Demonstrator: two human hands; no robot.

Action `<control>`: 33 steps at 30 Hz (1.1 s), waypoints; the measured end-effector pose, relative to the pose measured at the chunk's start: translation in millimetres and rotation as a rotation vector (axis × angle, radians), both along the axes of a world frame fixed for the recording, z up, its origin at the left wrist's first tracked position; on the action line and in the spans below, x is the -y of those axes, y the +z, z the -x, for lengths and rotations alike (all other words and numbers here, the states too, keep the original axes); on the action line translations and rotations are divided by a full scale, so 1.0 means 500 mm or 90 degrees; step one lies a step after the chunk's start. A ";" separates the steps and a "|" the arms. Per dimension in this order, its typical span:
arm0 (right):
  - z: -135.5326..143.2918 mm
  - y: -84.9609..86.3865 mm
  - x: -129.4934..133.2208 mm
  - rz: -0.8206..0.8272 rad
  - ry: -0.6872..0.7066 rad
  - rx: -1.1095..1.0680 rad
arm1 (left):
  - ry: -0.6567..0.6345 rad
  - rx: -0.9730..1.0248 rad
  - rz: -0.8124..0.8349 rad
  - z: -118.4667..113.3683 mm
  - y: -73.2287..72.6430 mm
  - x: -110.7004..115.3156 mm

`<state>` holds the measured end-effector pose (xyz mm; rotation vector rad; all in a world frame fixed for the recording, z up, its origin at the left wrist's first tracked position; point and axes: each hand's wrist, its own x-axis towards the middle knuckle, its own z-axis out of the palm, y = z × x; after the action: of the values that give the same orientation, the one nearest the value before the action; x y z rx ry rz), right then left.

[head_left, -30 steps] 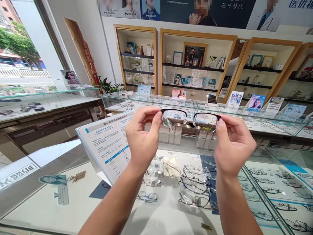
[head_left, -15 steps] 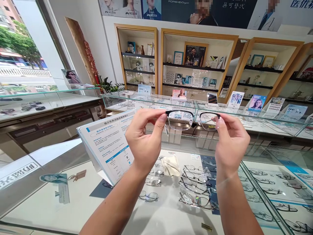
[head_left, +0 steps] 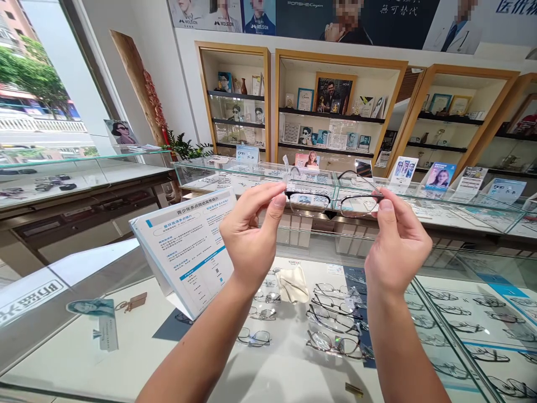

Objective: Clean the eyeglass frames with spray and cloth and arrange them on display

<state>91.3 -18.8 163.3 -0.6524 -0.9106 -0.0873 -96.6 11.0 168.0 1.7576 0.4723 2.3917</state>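
Note:
A pair of glasses [head_left: 309, 202] with a dark upper rim and clear lenses is held up over the counter. My left hand [head_left: 251, 235] pinches it at the left hinge between thumb and fingers. At the opposite hinge my right hand [head_left: 396, 246] grips it the same way. The temples point away from me, above the lenses, with the dark right one plainest. Beneath the hands, inside the glass counter, lie a crumpled cream cloth [head_left: 292, 284] and rows of eyeglass frames [head_left: 335, 320].
A printed stand-up sign [head_left: 188, 246] rises just left of my left hand. A small brass-coloured piece [head_left: 354, 389] lies near the front. Across from me runs another glass display case [head_left: 268, 170], with wooden wall shelves [head_left: 342, 56] behind. A potted plant [head_left: 187, 146] stands back left.
The glasses have tipped, so the temples now show above the rims and the lenses look flatter. My right hand has shifted slightly right; my left hand has barely moved.

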 end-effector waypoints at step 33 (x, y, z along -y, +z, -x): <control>-0.001 0.005 0.001 0.021 0.261 0.009 | -0.213 0.026 0.205 0.011 -0.002 -0.041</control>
<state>91.9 -19.3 165.9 -0.4844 -1.0450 0.2901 -102.3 31.7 166.7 1.5094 0.4817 1.9917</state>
